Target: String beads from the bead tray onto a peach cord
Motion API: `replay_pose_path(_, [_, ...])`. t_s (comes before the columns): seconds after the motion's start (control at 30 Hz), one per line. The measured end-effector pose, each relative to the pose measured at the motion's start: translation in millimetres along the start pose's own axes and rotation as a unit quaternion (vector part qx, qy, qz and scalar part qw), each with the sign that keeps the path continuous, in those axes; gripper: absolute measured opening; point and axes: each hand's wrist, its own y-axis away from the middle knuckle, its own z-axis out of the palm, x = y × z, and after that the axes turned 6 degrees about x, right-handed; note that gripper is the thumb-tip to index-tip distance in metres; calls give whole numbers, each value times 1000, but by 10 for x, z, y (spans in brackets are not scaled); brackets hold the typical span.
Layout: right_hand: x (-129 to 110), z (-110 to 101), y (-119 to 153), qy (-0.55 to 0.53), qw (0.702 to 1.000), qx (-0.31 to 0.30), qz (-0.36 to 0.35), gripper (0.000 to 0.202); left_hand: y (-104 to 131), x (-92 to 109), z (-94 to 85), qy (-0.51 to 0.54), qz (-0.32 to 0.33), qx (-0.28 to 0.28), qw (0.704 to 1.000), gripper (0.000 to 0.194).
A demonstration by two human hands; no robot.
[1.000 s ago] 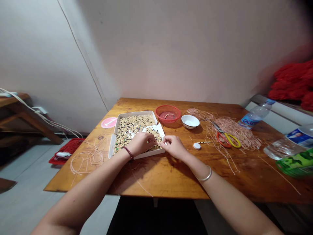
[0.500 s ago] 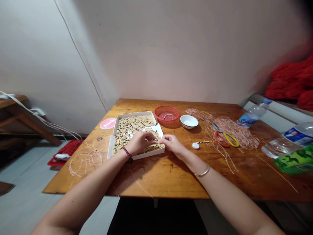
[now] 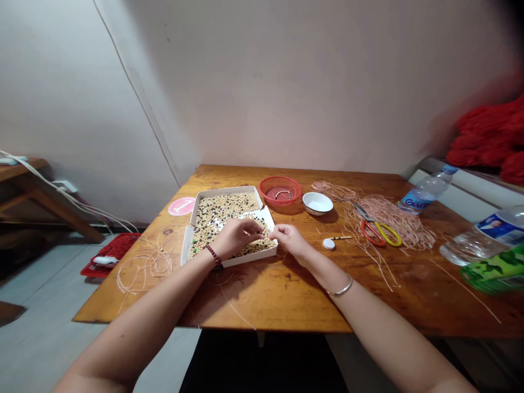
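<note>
We saw the left hand (image 3: 237, 238) over beads (image 3: 224, 203) in the box (image 3: 254, 258), right hand (image 3: 290, 240) by the box's near-right corner; fingertips bunched, grip on anything: couldn't tell.

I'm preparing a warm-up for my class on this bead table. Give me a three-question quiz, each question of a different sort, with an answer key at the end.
1. Multiple choice: Which is the left hand over?
A) the pink disc
B) the tray of beads
C) the green bottle

2. True or false: As seen in the picture, the white bowl stands to the right of the red basket.

3. Fill in the blank: The scissors have one red-orange handle and one ____ handle.

Key:
1. B
2. True
3. Yellow
</note>
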Motion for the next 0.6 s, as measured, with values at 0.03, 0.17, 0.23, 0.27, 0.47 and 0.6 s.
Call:
replay_pose_path(0.03, [2,-2,0,4,1000,1,-5,23,0,1,-2,2,1,-1,1000,14])
replay_pose_path(0.17, [11,-6,-5,16,1000,2,-4,23,1,3,-7,5,5,-5,1000,15])
replay_pose_path(0.23, [15,-7,-11,20,1000,3,-4,23,1,5,-8,4,7,-5,1000,15])
replay_pose_path(0.27, [17,-8,-15,23,1000,4,-8,23,2,5,-8,3,8,-5,1000,14])
replay_pose_path(0.47, [28,-7,-27,28,999,4,-23,25,5,-21,4,0,14,-6,1000,15])
replay_pose_path(0.6, [47,-6,-39,34,999,10,-31,23,10,-33,11,3,17,-14,1000,15])
